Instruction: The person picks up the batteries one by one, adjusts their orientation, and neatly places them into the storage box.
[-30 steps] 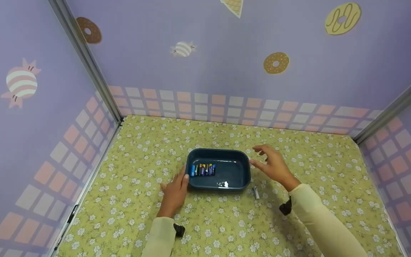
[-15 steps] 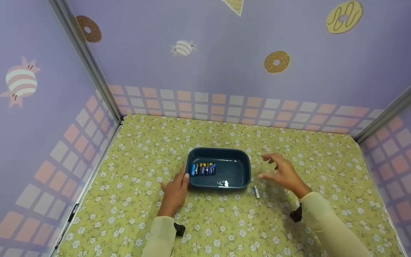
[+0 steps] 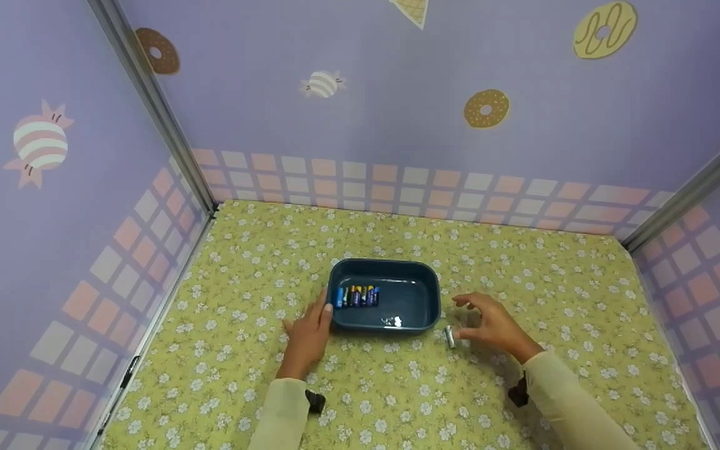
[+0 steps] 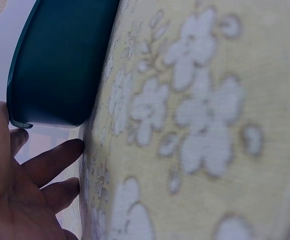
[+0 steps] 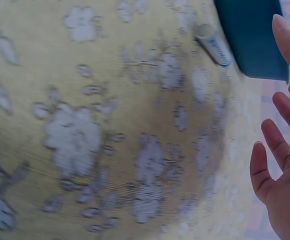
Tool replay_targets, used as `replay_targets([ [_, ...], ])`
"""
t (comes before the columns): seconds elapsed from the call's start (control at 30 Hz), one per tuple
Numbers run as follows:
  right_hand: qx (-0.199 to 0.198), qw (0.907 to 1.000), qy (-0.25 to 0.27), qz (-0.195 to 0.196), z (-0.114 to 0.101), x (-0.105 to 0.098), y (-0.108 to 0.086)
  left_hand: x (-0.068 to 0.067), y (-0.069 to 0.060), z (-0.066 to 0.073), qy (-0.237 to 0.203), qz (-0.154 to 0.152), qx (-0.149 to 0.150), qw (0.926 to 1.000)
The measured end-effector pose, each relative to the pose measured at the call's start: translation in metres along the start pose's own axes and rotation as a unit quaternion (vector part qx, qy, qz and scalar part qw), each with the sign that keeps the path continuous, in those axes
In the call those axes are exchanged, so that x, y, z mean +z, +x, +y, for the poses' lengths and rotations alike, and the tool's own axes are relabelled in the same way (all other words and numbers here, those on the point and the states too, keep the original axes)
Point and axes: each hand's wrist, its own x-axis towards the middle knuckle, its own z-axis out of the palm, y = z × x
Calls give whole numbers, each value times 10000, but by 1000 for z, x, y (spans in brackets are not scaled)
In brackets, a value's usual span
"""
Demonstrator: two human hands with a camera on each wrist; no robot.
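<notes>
A dark teal rectangular bin (image 3: 425,294) stands on the flowered cloth. Inside, several blue, black and yellow batteries (image 3: 357,296) lie side by side at its left end. My left hand (image 3: 307,331) rests against the bin's left side, thumb at the rim; the left wrist view shows its fingers (image 4: 55,161) spread below the bin wall. Off the bin's front right corner lies a silver-white battery (image 3: 450,337) with blue lettering. Beside it hovers my right hand (image 3: 496,326), fingers apart and holding nothing, thumb close to the battery; whether they touch I cannot tell.
Purple walls (image 3: 385,112) with candy and doughnut pictures enclose the cloth-covered surface (image 3: 260,262) at the back and both sides. A thin black pen-like object (image 3: 127,372) is at the left edge. Dark straps sit at both wrists.
My right hand has moved away from the bin's right rim, then down toward the loose battery. My left hand and the batteries in the bin have stayed put.
</notes>
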Motion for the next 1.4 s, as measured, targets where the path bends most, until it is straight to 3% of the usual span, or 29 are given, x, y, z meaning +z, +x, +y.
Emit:
replay_targets([
  [0.5, -640, 9962, -450, -371, 16, 16, -7, 0, 0, -1, 52, 88, 57, 9999],
  [0.83, -445, 9948, -729, -558, 16, 19, -10, 0, -1, 1, 57, 87, -34, 9999],
  [1.13, -627, 9940, -807, -383, 18, 22, -13, 0, -2, 2, 75, 96, -47, 9999],
  [1.4, -434, 9962, -657, -362, 18, 22, -14, 1, -1, 0, 76, 73, -59, 9999],
])
